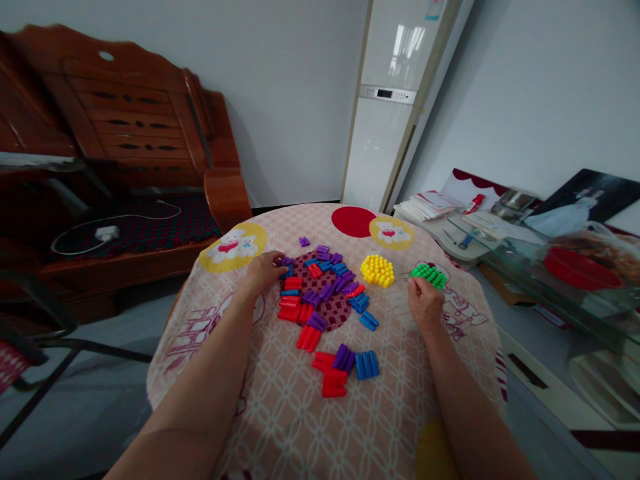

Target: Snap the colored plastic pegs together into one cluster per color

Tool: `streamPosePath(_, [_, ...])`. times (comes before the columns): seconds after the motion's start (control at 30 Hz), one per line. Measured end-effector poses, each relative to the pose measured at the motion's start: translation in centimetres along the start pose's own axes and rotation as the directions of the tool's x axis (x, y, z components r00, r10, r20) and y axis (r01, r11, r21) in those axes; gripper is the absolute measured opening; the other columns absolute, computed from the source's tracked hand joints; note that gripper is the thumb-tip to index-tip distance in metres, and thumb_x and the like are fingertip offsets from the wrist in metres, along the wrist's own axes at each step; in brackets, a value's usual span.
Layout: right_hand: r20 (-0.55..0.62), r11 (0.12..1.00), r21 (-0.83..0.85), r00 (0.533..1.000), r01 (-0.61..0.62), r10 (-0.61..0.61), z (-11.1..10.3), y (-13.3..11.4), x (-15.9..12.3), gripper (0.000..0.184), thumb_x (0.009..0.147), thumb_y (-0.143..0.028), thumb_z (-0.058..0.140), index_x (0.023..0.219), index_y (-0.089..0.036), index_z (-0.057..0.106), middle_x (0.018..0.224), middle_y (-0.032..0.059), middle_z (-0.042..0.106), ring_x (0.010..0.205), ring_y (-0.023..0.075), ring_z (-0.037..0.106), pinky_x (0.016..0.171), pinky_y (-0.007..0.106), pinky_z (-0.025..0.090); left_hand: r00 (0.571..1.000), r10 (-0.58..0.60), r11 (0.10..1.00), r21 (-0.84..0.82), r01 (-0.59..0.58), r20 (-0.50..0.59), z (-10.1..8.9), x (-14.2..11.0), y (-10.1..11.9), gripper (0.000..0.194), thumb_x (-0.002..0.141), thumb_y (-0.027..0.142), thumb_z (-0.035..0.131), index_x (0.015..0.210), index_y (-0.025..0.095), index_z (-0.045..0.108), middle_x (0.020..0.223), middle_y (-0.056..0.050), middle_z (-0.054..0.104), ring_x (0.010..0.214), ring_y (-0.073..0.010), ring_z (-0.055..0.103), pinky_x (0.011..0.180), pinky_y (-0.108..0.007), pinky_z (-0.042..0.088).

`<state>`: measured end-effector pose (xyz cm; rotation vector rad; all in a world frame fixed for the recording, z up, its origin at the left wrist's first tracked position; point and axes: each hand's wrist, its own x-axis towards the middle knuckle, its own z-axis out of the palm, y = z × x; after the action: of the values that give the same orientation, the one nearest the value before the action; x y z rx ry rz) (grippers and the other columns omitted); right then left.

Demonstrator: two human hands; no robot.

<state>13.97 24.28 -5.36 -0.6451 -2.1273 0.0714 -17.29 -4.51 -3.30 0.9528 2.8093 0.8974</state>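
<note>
A round table under a patterned cloth (280,413) carries a scatter of red, blue and purple plastic pegs (325,300). A tight yellow cluster of pegs (377,270) stands beside a green cluster (429,274). My left hand (263,272) rests at the left edge of the scatter, fingers curled on a purple peg. My right hand (424,301) sits just below the green cluster, fingertips pinched against its near edge. A small group of red, purple and blue pegs (345,367) lies nearer me.
A dark wooden bench (125,133) with a charger and cable stands to the left. A tall white air conditioner (390,107) fills the corner. A glass shelf with papers and a red bowl (580,267) sits to the right. A black chair frame (45,333) is at far left.
</note>
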Motion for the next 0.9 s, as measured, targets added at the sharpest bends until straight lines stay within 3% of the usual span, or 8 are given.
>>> streamPosePath(0.17, [-0.017, 0.999, 0.020, 0.999, 0.029, -0.029, 0.1, 0.1, -0.1, 0.036, 0.092, -0.035, 0.044, 0.065, -0.018, 0.061, 0.059, 0.0047, 0.061, 0.052, 0.0135, 0.045, 0.057, 0.026, 0.031, 0.998, 0.028, 0.997, 0.064, -0.032, 0.064, 0.2, -0.4, 0.7, 0.051, 0.077, 0.027, 0.063, 0.127, 0.016, 0.062, 0.107, -0.010, 0.074, 0.092, -0.0234, 0.069, 0.083, -0.031, 0.050])
streamPosePath(0.3, [-0.041, 0.999, 0.039, 0.999, 0.034, -0.032, 0.0, 0.0, 0.0, 0.036, 0.093, -0.035, 0.046, 0.064, -0.018, 0.061, 0.057, 0.0039, 0.060, 0.051, 0.0128, 0.043, 0.056, 0.026, 0.031, 0.999, 0.020, 0.997, 0.076, -0.024, 0.048, -0.4, -0.7, 1.0, 0.051, 0.074, 0.027, 0.066, 0.124, 0.016, 0.063, 0.100, -0.010, 0.074, 0.092, -0.0246, 0.068, 0.083, -0.032, 0.050])
streamPosePath(0.4, [-0.059, 0.995, 0.082, 0.997, 0.057, -0.052, -0.2, -1.1, 0.4, 0.035, 0.094, -0.033, 0.047, 0.068, -0.017, 0.063, 0.060, 0.0041, 0.062, 0.053, 0.0131, 0.048, 0.057, 0.026, 0.034, 0.999, 0.018, 0.997, -0.069, -0.021, -0.049, -1.0, -0.8, 2.1, 0.045, 0.070, 0.028, 0.068, 0.113, 0.017, 0.066, 0.086, -0.005, 0.073, 0.081, -0.0219, 0.068, 0.074, -0.030, 0.050])
streamPosePath(0.5, [-0.061, 0.971, 0.183, 0.988, 0.154, -0.145, -0.5, -4.1, 0.5, 0.030, 0.096, -0.032, 0.048, 0.081, -0.016, 0.068, 0.069, 0.0062, 0.067, 0.060, 0.0147, 0.057, 0.061, 0.025, 0.041, 0.990, 0.080, 0.933, -0.342, -0.115, -0.114, -0.9, -1.5, 4.9, 0.040, 0.070, 0.036, 0.069, 0.104, 0.015, 0.067, 0.079, -0.003, 0.071, 0.070, -0.0182, 0.065, 0.066, -0.028, 0.050])
streamPosePath(0.6, [0.026, 0.917, 0.289, 0.955, 0.276, -0.296, -0.5, -7.9, 0.2, 0.026, 0.095, -0.037, 0.055, 0.101, -0.015, 0.068, 0.080, 0.0076, 0.070, 0.071, 0.0171, 0.063, 0.068, 0.027, 0.048, 0.975, 0.212, 0.811, -0.543, -0.217, -0.073, 0.4, -3.2, 8.8, 0.040, 0.071, 0.043, 0.068, 0.099, 0.014, 0.068, 0.078, -0.004, 0.070, 0.066, -0.0167, 0.064, 0.062, -0.027, 0.050])
streamPosePath(0.7, [0.140, 0.878, 0.317, 0.898, 0.357, -0.416, -0.4, -10.7, -0.5, 0.033, 0.091, -0.041, 0.063, 0.113, -0.016, 0.065, 0.094, 0.0111, 0.071, 0.086, 0.0215, 0.066, 0.077, 0.030, 0.051, 0.949, 0.315, 0.766, -0.590, -0.255, -0.002, 2.5, -5.1, 11.9, 0.032, 0.072, 0.040, 0.067, 0.091, 0.015, 0.069, 0.072, -0.003, 0.069, 0.062, -0.0159, 0.062, 0.059, -0.026, 0.049])
streamPosePath(0.8, [0.262, 0.888, 0.243, 0.854, 0.391, -0.449, -0.4, -11.8, -1.1, 0.024, 0.091, -0.038, 0.063, 0.100, -0.016, 0.067, 0.091, 0.0117, 0.070, 0.088, 0.0226, 0.065, 0.076, 0.031, 0.050, 0.933, 0.357, 0.758, -0.597, -0.263, 0.042, 4.2, -6.2, 13.4, 0.023, 0.072, 0.038, 0.066, 0.078, 0.015, 0.069, 0.069, -0.003, 0.068, 0.063, -0.0165, 0.062, 0.059, -0.026, 0.049])
streamPosePath(0.9, [0.308, 0.912, 0.189, 0.860, 0.363, -0.406, -0.7, -11.2, -1.0, 0.015, 0.092, -0.030, 0.060, 0.090, -0.017, 0.067, 0.086, 0.0090, 0.070, 0.081, 0.0193, 0.064, 0.072, 0.027, 0.047, 0.934, 0.344, 0.710, -0.677, -0.193, 0.094, 4.9, -6.5, 13.7, 0.028, 0.075, 0.043, 0.063, 0.076, 0.015, 0.067, 0.068, -0.003, 0.067, 0.062, -0.0173, 0.063, 0.058, -0.027, 0.050])
